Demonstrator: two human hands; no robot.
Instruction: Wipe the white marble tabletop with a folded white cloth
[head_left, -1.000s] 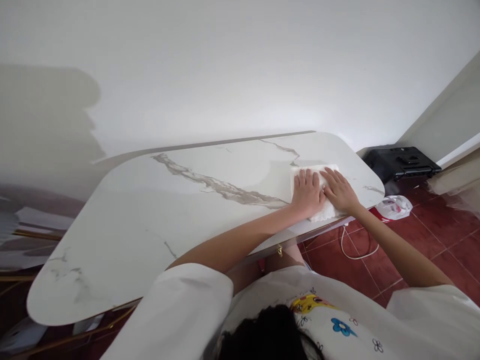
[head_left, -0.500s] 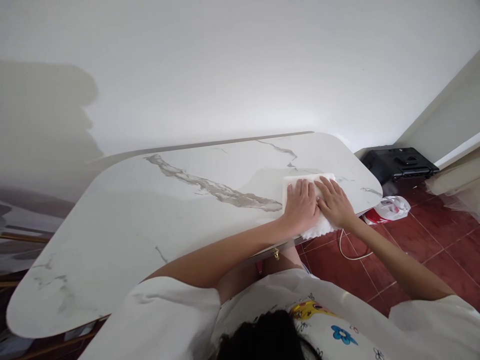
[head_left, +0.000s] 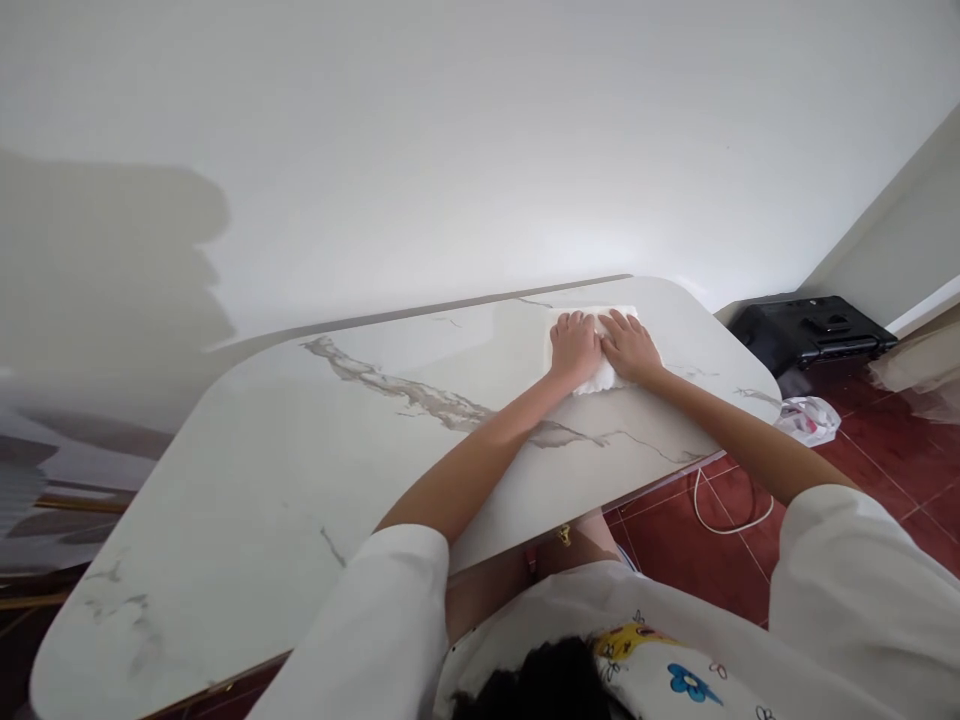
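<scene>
A white cloth point(head_left: 601, 378) lies spread on the marble-patterned table top point(head_left: 420, 480), toward its far right part. My left hand point(head_left: 575, 352) rests flat on the left half of the cloth, fingers stretched forward. Beside it, my right hand point(head_left: 630, 347) presses down on the right half, its fingers also extended and angled to the left. The thumbs nearly meet in the middle. Both palms hide much of the cloth; its far corner and near fringe show.
A pale wall stands along the table's far edge. On the red tiled floor to the right are a black case point(head_left: 814, 335), a white plastic bag point(head_left: 814, 420) and a white cable point(head_left: 731, 530). Sheer fabric point(head_left: 919, 375) hangs at the far right.
Both hands and the cloth have slid forward and slightly left, from the table's near edge toward the wall. My arms are more stretched out. The view has shifted a little.
</scene>
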